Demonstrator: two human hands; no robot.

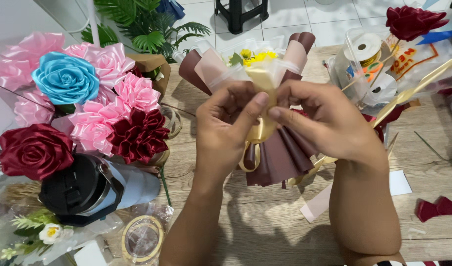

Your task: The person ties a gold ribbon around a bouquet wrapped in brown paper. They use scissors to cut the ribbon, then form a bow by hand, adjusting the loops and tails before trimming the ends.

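Two hands (226, 130) (324, 123) pinch gold ribbon (262, 129), brown-wrapped bouquet (280, 152).

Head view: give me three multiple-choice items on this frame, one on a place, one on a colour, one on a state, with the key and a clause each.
1. Where is the blue ribbon rose?
A. among pink ribbon flowers, left
B. on the floor
C. in the right hand

2. What colour is the ribbon at the small bouquet?
A. green
B. gold
C. black

3. How are the hands placed?
A. both flat on the table
B. one out of view
C. both pinching the ribbon

Key: 1 A, pink flowers surround it; 2 B, it shines gold; 3 C, left hand and right hand meet at the knot.
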